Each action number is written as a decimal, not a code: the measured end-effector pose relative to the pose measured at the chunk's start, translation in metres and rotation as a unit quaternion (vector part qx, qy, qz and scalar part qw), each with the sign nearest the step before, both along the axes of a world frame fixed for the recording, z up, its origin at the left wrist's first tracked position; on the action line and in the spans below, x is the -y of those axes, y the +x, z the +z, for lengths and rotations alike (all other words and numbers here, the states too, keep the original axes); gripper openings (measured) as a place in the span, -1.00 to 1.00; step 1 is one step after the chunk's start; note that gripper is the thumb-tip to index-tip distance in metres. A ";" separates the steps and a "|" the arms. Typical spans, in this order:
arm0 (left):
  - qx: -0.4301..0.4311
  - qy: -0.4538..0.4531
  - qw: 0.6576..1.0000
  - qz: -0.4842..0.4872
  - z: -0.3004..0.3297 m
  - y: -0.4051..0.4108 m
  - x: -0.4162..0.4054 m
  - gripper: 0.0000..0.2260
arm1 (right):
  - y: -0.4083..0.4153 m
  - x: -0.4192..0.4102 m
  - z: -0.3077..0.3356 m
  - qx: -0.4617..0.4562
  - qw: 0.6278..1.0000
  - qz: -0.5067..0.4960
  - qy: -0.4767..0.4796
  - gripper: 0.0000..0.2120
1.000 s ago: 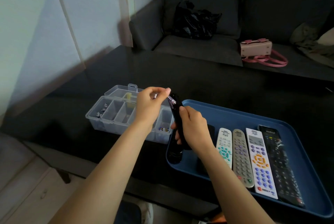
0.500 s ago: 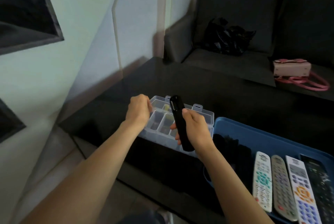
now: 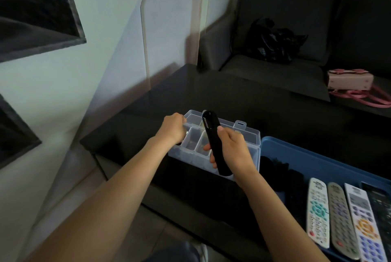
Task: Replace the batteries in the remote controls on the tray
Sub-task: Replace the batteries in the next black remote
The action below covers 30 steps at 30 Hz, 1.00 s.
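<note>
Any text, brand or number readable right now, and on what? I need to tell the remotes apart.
Nothing can be read.
White remote: dark print at its top, too blurred.
Grey remote: button marks too small.
White remote with orange ring: labels blurred.
Black remote in the right hand: no print visible.
Clear box: no label.

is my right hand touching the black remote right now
Touching. The head view shows the right hand wrapped around the black remote, fingers curled across its lower half, holding it upright over the clear box.
</note>
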<state>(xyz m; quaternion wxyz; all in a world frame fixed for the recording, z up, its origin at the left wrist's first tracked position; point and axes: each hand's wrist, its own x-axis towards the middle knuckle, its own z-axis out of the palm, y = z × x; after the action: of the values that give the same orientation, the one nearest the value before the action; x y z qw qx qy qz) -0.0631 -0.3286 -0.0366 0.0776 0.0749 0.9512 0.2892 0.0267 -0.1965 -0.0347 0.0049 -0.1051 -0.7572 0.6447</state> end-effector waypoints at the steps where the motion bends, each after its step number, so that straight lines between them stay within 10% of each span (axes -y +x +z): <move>1: -0.007 0.009 1.000 0.004 0.000 0.002 -0.001 -0.75 | 0.002 0.000 0.000 -0.001 1.000 -0.001 -0.003 -0.73; 13: -0.172 0.127 0.970 -0.120 -0.003 0.041 -0.077 -0.81 | 0.025 -0.068 0.004 -0.022 0.993 -0.112 -0.032 -0.71; 22: 0.109 -0.099 0.975 -0.164 -0.005 0.048 -0.145 -0.85 | 0.032 -0.114 -0.014 -0.019 0.985 -0.160 -0.061 -0.72; 30: -0.010 -0.320 0.902 -0.290 0.000 0.055 -0.141 -0.74 | 0.034 -0.120 -0.025 -0.024 0.983 -0.164 -0.077 -0.72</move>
<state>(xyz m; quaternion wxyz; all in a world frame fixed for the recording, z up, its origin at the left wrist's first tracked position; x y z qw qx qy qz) -0.0083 -0.1881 -0.0365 0.1683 0.3218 0.9293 -0.0672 0.0609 -0.0767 -0.0598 0.1205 -0.2129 -0.6772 0.6940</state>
